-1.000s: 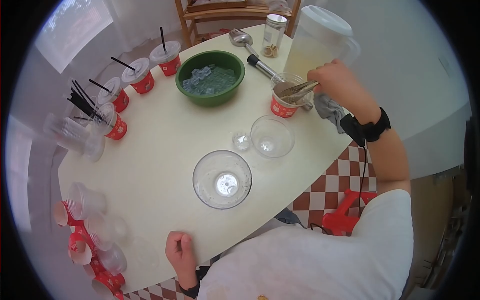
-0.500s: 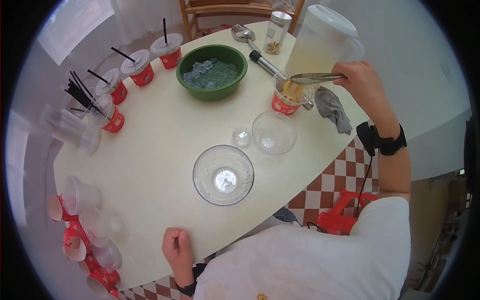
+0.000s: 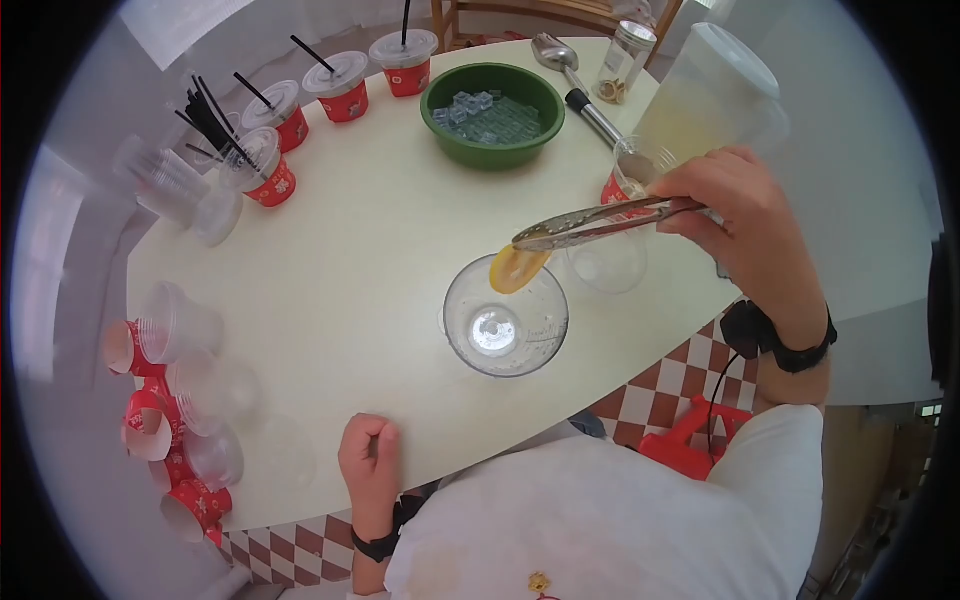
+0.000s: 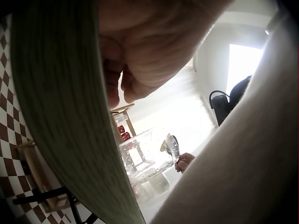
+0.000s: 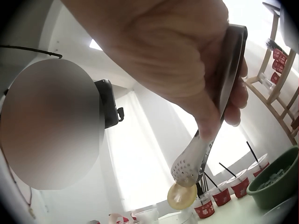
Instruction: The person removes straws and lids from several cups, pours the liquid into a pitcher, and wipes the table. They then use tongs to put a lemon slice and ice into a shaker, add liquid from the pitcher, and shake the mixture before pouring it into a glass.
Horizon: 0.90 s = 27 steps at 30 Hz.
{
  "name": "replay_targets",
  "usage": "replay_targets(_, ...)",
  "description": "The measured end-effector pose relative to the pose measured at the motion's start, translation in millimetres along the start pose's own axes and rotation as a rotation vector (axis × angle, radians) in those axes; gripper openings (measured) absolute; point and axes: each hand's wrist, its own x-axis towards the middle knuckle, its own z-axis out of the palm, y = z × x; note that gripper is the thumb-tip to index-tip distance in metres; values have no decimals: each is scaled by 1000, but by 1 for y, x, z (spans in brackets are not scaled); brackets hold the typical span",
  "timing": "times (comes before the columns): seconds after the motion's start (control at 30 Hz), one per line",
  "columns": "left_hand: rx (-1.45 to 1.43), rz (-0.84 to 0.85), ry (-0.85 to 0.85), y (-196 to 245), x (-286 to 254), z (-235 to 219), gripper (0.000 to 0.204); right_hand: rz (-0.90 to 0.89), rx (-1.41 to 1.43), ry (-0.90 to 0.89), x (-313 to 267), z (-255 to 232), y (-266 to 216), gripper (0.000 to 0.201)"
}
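Observation:
My right hand [image 3: 745,215] grips metal tongs [image 3: 590,222], which pinch a yellow lemon slice [image 3: 517,270] over the back rim of a clear plastic bowl [image 3: 505,345]. In the right wrist view the slice [image 5: 182,196] hangs from the perforated tips of the tongs [image 5: 189,163]. Behind the tongs stands a red-banded clear cup [image 3: 612,190], partly hidden by them. A fainter clear container [image 3: 610,268] is right of the bowl. My left hand [image 3: 370,465] rests at the table's front edge, fingers loosely curled, holding nothing.
A green basin [image 3: 492,152] of ice is at the back, with a scoop [image 3: 555,55], a muddler [image 3: 597,118], a jar [image 3: 625,62] and a pitcher [image 3: 700,100] to its right. Lidded cups with straws [image 3: 343,100] line the back left; stacked cups [image 3: 170,430] lie front left.
The right hand has carried the tongs away from the red-banded cup, leftward and nearer, to above the bowl; the lemon slice has come with them. The view has shifted. My left hand keeps its pose.

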Motion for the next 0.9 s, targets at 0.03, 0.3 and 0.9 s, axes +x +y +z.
replay_targets(0.03,0,5,3,0,0,0,14,-24,8,-39,2,4,-3,17)
replay_targets(0.3,9,40,-14,-1,0,0,16,134,130,-48,29,16,6,22)
replay_targets(0.9,61,103,10,4,4,0,14,-165,-757,-100,168,141,120,15)
